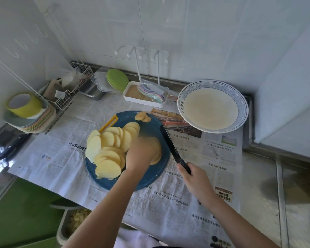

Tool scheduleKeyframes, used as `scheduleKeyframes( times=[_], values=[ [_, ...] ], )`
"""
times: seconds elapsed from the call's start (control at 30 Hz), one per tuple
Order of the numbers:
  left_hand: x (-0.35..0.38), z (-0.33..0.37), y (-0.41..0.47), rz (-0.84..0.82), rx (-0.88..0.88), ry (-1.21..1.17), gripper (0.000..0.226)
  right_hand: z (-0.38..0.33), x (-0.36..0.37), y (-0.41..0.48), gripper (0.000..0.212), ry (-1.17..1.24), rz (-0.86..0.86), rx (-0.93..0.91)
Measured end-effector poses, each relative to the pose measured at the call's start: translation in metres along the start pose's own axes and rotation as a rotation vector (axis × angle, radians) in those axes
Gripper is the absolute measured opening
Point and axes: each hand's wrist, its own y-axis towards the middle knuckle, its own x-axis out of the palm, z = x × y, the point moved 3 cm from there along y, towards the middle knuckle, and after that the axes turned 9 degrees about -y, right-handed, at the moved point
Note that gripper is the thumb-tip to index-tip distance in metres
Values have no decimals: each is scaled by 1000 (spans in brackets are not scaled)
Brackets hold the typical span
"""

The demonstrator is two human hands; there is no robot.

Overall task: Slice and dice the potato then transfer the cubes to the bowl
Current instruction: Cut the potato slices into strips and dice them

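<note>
view: head cam, looking down at the counter
cutting board [150, 125]: blue, round, lies on newspaper [186, 203] at centre of the counter
potato slices [107, 140]: pale round discs, fanned and overlapping across the left half of the board, a few leaning on each other at the left rim
slice stack [157, 153]: second small pile at right-centre of the board, partly under the left hand
end pieces [142, 116]: two or three small offcuts at the far edge of the board, apart from the main fan
cubes: no diced pieces visible on the board, all potato is in slices
left hand [140, 154]: on top of the slice stack, back of hand to camera; fingers motion-blurred, can't tell grip vs. flat press
right hand [195, 178]: wrapped round the black handle of the knife [168, 142]
knife pose: blade runs diagonally from the hand up-left along the board's right rim, just beside the slice stack; contact with the board not resolvable
bowl [240, 97]: wide, blue-patterned rim, far right of the board, on the newspaper, no potato in it
peeler [108, 123]: yellow, on the board's far-left edge, partly under the slices
plate stack [34, 122]: far left, well apart from the board
</note>
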Motion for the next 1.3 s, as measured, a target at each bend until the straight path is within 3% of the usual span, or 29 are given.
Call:
scheduleKeyframes(
  times=[0.1,0.17,0.43,0.8,1.07,1.3],
  values=[
    [-5,-14,-8,42,-40,-170,60,1,12,0,40,9,-34,32],
    [-4,-16,-11,32,-60,-231,65,-2,16,0,39,3,-35,28],
    [9,-4,-12,1,-23,-20,94,-7,18,2,38,11,-29,27],
    [16,-6,-7,-43,40,145,106,0,16,1,40,90,-51,40],
    [1,-1,14,-93,95,127,99,3,14,2,42,63,-53,36],
    [2,9,26,-127,122,257,90,2,13,4,43,42,-40,20]
  ],
)
